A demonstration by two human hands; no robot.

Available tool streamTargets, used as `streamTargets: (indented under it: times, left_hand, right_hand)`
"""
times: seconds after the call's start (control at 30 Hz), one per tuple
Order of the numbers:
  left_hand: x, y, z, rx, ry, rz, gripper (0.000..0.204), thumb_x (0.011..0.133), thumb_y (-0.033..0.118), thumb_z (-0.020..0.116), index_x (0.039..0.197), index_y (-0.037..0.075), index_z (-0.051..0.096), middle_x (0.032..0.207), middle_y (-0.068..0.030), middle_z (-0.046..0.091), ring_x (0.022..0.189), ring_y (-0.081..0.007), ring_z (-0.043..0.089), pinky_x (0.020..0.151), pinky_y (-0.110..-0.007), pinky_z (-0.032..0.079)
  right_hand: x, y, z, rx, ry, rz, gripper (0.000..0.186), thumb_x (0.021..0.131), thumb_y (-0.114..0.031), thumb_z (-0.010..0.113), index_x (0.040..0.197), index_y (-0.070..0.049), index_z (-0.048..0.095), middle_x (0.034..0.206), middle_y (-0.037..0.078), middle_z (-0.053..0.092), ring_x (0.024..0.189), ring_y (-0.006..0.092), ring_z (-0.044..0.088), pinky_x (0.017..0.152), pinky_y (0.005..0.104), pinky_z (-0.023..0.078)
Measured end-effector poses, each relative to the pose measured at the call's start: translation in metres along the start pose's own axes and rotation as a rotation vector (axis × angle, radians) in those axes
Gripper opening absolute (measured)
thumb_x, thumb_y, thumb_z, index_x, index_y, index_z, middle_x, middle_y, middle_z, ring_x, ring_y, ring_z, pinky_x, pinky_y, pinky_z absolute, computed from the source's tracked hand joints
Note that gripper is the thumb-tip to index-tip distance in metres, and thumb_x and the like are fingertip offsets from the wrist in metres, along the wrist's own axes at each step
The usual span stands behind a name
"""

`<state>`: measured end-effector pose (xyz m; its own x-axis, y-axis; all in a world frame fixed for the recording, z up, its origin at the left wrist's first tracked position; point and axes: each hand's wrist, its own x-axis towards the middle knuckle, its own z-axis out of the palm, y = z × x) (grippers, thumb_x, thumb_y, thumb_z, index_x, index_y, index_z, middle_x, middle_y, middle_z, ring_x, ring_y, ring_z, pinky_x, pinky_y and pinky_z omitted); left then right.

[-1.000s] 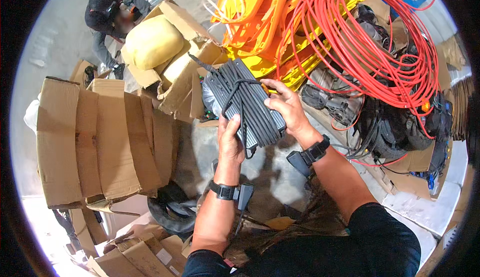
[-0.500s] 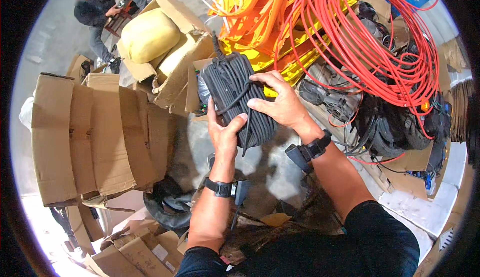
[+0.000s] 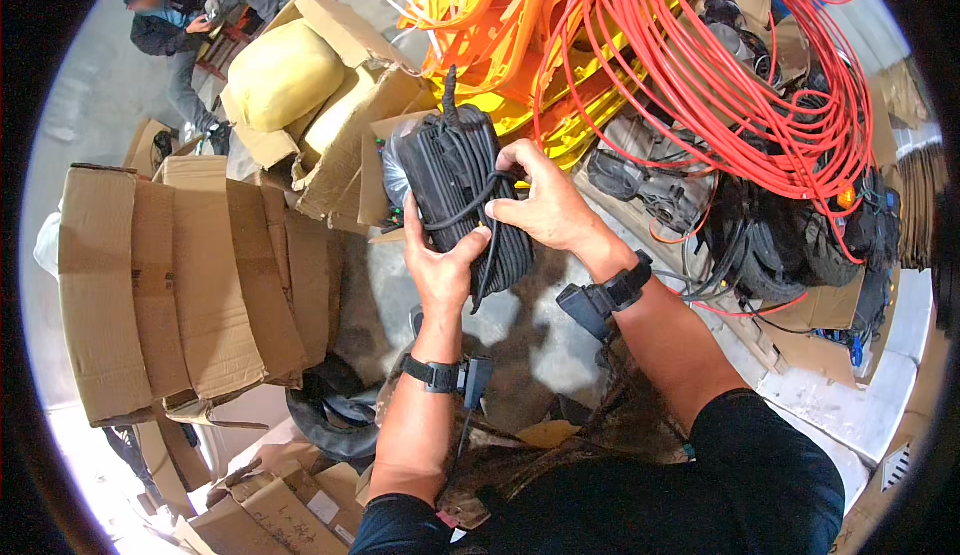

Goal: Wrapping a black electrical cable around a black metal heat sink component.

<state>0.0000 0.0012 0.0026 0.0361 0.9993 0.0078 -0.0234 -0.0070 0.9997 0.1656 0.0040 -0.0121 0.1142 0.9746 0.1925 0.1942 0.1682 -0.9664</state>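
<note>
A thick bundle of black cable [image 3: 455, 170], wound into a tight oblong coil, is held up in front of me. One strand crosses over the windings, and a short end sticks up at the top. My left hand [image 3: 440, 260] grips the lower left side, its thumb across the front and its fingers partly hidden behind. At the right side, my right hand [image 3: 550, 200] has its thumb and index finger closed round the crossing strand. Both wrists wear black straps with small boxes.
Cardboard sheets [image 3: 200, 275] stand at the left. Behind the bundle are an open carton [image 3: 370, 120] with a yellow bulky item [image 3: 285, 75] and orange plastic parts [image 3: 475, 15]. A red cable coil [image 3: 720, 85] lies over dark gear at the right. Another person [image 3: 185, 30] sits far left.
My right thumb and index finger have drawn closer together around the crossing strand. The bundle and both hands sit slightly further left in view. The seated person's head has lifted.
</note>
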Motion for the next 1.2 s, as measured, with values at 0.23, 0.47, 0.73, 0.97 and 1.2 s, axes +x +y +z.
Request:
streamTargets:
  times: [0.23, 0.47, 0.73, 0.97, 1.2]
  left_hand:
    - [0.002, -0.007, -0.001, -0.004, 0.003, -0.012, 0.091, 0.063, 0.000, 0.074, 0.142, -0.007, 0.029, 0.121, -0.0159, 0.056, 0.105, -0.0220, 0.057, 0.095, -0.033, 0.044]
    - [0.008, -0.019, -0.006, 0.065, 0.042, 0.088, 0.090, 0.064, 0.000, 0.073, 0.141, -0.007, 0.029, 0.122, -0.0163, 0.056, 0.105, -0.0226, 0.058, 0.094, -0.033, 0.045]
    - [0.004, -0.012, -0.001, -0.043, 0.055, 0.022, 0.086, 0.066, -0.004, 0.072, 0.140, -0.009, 0.029, 0.121, -0.0159, 0.056, 0.103, -0.0204, 0.058, 0.090, -0.031, 0.048]
    - [0.006, -0.006, -0.004, -0.339, 0.060, -0.179, 0.088, 0.068, -0.008, 0.069, 0.143, -0.006, 0.024, 0.126, -0.0178, 0.053, 0.106, -0.0237, 0.058, 0.092, -0.035, 0.048]
    - [0.015, -0.006, -0.016, -0.433, 0.163, -0.129, 0.075, 0.073, -0.007, 0.064, 0.140, -0.004, 0.030, 0.122, -0.0183, 0.056, 0.100, -0.0252, 0.062, 0.087, -0.035, 0.051]
  right_hand:
    - [-0.007, -0.008, 0.004, -0.135, 0.060, -0.031, 0.045, 0.072, -0.004, 0.072, 0.109, -0.001, 0.048, 0.103, 0.008, 0.049, 0.104, 0.0170, 0.047, 0.093, 0.0305, 0.041]
    - [-0.011, -0.023, 0.002, -0.259, 0.072, -0.197, 0.060, 0.067, -0.012, 0.077, 0.118, 0.004, 0.050, 0.113, 0.021, 0.052, 0.110, 0.0360, 0.052, 0.095, 0.0393, 0.043]
    - [-0.012, -0.020, 0.013, -0.270, 0.087, -0.140, 0.052, 0.070, -0.010, 0.073, 0.113, 0.003, 0.047, 0.108, 0.021, 0.050, 0.106, 0.0373, 0.051, 0.093, 0.0408, 0.042]
    - [-0.013, -0.021, 0.014, -0.192, 0.077, -0.167, 0.057, 0.072, -0.014, 0.075, 0.121, 0.001, 0.050, 0.114, 0.020, 0.051, 0.112, 0.0368, 0.051, 0.097, 0.0395, 0.041]
    - [-0.019, -0.035, 0.017, -0.180, -0.014, -0.095, 0.036, 0.076, -0.022, 0.076, 0.099, 0.000, 0.060, 0.088, 0.011, 0.058, 0.075, 0.0230, 0.058, 0.068, 0.0340, 0.048]
